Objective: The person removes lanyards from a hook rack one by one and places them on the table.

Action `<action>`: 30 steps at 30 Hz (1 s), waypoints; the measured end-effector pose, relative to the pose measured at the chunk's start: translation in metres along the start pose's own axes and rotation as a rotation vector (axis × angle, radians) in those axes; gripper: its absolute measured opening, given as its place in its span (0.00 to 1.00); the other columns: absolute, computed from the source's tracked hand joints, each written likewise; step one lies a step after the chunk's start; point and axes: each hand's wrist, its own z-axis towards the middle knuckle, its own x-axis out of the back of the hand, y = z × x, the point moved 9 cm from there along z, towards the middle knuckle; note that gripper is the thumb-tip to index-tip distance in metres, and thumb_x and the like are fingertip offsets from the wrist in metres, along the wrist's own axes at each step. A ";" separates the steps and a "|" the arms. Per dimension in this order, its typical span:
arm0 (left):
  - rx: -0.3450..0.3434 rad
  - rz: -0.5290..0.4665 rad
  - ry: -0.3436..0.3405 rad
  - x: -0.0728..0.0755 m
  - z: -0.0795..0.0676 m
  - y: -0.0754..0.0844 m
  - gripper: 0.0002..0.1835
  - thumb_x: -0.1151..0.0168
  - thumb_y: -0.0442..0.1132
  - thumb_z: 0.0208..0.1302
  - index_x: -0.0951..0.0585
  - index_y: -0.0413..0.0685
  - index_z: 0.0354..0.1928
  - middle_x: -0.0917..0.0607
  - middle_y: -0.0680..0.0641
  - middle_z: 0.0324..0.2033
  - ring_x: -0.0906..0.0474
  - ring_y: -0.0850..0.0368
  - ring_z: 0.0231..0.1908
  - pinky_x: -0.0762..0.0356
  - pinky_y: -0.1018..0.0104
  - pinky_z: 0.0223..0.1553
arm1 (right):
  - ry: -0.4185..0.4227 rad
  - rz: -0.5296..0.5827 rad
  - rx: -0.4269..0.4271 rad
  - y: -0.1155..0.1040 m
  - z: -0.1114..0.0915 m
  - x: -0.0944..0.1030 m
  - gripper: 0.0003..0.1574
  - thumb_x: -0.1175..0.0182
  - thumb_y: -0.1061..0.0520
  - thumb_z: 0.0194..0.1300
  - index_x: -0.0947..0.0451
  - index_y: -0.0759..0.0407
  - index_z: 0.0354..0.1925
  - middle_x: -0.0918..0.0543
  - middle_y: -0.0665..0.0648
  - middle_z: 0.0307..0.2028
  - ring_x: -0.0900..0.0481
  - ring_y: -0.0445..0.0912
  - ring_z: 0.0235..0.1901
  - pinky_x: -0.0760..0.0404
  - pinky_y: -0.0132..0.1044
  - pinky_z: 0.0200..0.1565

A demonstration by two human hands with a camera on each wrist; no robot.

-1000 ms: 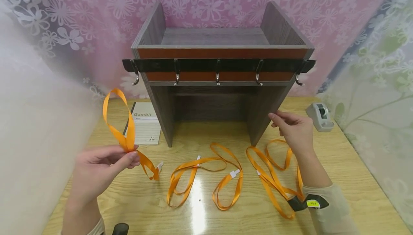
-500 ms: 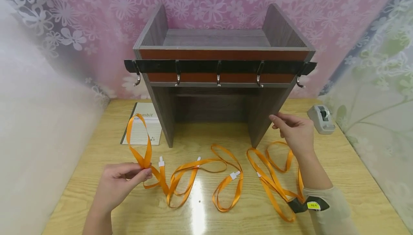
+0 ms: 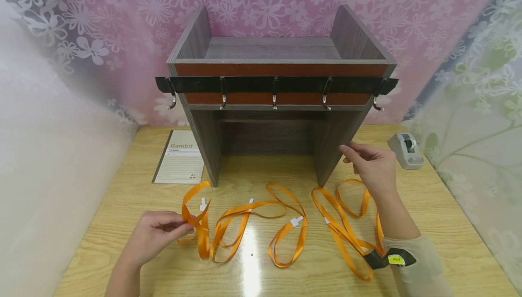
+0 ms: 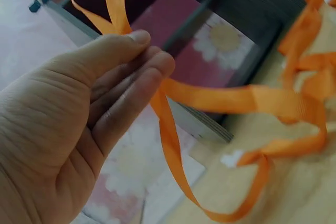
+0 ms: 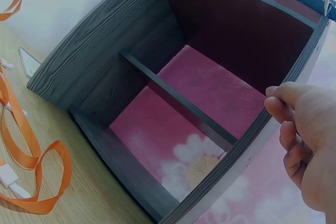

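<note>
My left hand [image 3: 161,233] pinches an orange lanyard [image 3: 203,238] between thumb and fingers, low over the left of the table. The lanyard's loop stands above the fingertips. Its strap hangs beneath, with a white clip [image 4: 231,159] near the strap's end in the left wrist view. My right hand [image 3: 372,165] is at the front edge of the grey shelf's [image 3: 332,143] right side panel, thumb and forefinger gripping the edge. Its other fingers curl outside the panel in the right wrist view. More orange lanyards [image 3: 302,238] with white clips lie on the table before the shelf.
A black rail [image 3: 248,84] with several metal hooks [image 3: 275,102] crosses the shelf's front. A "Gambit" notebook [image 3: 179,161] lies left of the shelf. A grey tape dispenser [image 3: 408,151] stands to the right. Walls close in the table [image 3: 261,283] on both sides.
My left hand has moved down and to the right with the lanyard. The lanyard's loop has dropped away from the notebook and folded over. The right hand has stayed at the shelf edge.
</note>
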 end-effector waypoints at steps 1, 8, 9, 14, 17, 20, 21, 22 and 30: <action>0.022 -0.011 -0.013 -0.001 -0.001 -0.004 0.11 0.32 0.18 0.54 0.11 0.37 0.36 0.09 0.42 0.32 0.11 0.62 0.31 0.11 0.67 0.27 | -0.001 -0.003 0.002 0.000 0.000 0.000 0.17 0.28 0.55 0.61 0.12 0.67 0.44 0.13 0.44 0.22 0.23 0.38 0.17 0.29 0.26 0.15; 0.159 -0.023 -0.052 -0.001 -0.010 -0.035 0.06 0.32 0.24 0.59 0.12 0.34 0.39 0.10 0.38 0.34 0.11 0.59 0.32 0.10 0.62 0.29 | 0.013 0.014 0.005 -0.002 0.000 -0.001 0.16 0.27 0.56 0.60 0.12 0.66 0.42 0.13 0.44 0.21 0.25 0.39 0.15 0.31 0.26 0.14; 0.195 -0.012 -0.053 -0.001 -0.011 -0.040 0.06 0.32 0.26 0.60 0.12 0.35 0.39 0.10 0.39 0.34 0.11 0.59 0.32 0.10 0.61 0.30 | 0.013 0.025 0.007 -0.002 0.000 -0.001 0.15 0.27 0.57 0.59 0.12 0.66 0.42 0.13 0.45 0.21 0.25 0.39 0.15 0.31 0.26 0.13; 0.360 0.028 -0.071 0.002 -0.017 -0.061 0.09 0.32 0.33 0.64 0.13 0.35 0.43 0.10 0.40 0.36 0.10 0.57 0.33 0.10 0.62 0.34 | 0.014 0.050 0.012 -0.002 0.000 -0.001 0.15 0.27 0.58 0.59 0.12 0.67 0.41 0.13 0.46 0.20 0.25 0.39 0.14 0.32 0.26 0.13; 0.443 0.031 -0.081 0.005 -0.023 -0.072 0.12 0.33 0.36 0.65 0.14 0.34 0.46 0.10 0.39 0.38 0.10 0.56 0.35 0.10 0.65 0.36 | 0.012 0.032 0.008 -0.002 -0.001 -0.001 0.15 0.27 0.57 0.59 0.12 0.67 0.42 0.13 0.45 0.21 0.25 0.40 0.15 0.32 0.26 0.13; 0.517 0.016 -0.083 0.008 -0.029 -0.082 0.16 0.33 0.37 0.66 0.15 0.32 0.49 0.10 0.38 0.40 0.10 0.56 0.36 0.10 0.66 0.37 | 0.010 0.020 0.005 -0.001 -0.001 -0.001 0.15 0.27 0.57 0.60 0.12 0.66 0.42 0.13 0.44 0.21 0.25 0.40 0.15 0.31 0.26 0.13; 0.537 0.003 -0.081 0.008 -0.030 -0.086 0.17 0.33 0.38 0.66 0.16 0.31 0.50 0.10 0.37 0.41 0.10 0.55 0.36 0.10 0.66 0.38 | 0.010 0.015 0.007 -0.001 -0.001 -0.001 0.15 0.27 0.57 0.60 0.12 0.66 0.42 0.13 0.44 0.21 0.25 0.39 0.15 0.31 0.26 0.14; 0.550 -0.003 -0.077 0.009 -0.031 -0.088 0.18 0.33 0.38 0.66 0.16 0.30 0.51 0.10 0.37 0.41 0.10 0.55 0.36 0.10 0.66 0.38 | 0.011 0.022 0.008 -0.001 -0.001 -0.001 0.15 0.27 0.57 0.60 0.12 0.66 0.42 0.13 0.44 0.21 0.25 0.39 0.15 0.31 0.26 0.14; 0.542 -0.021 -0.040 0.019 -0.027 -0.096 0.20 0.33 0.36 0.65 0.18 0.28 0.54 0.11 0.35 0.40 0.10 0.52 0.35 0.09 0.65 0.37 | 0.027 0.098 0.026 -0.001 -0.003 -0.002 0.12 0.28 0.60 0.59 0.12 0.69 0.40 0.13 0.47 0.20 0.27 0.40 0.14 0.32 0.25 0.12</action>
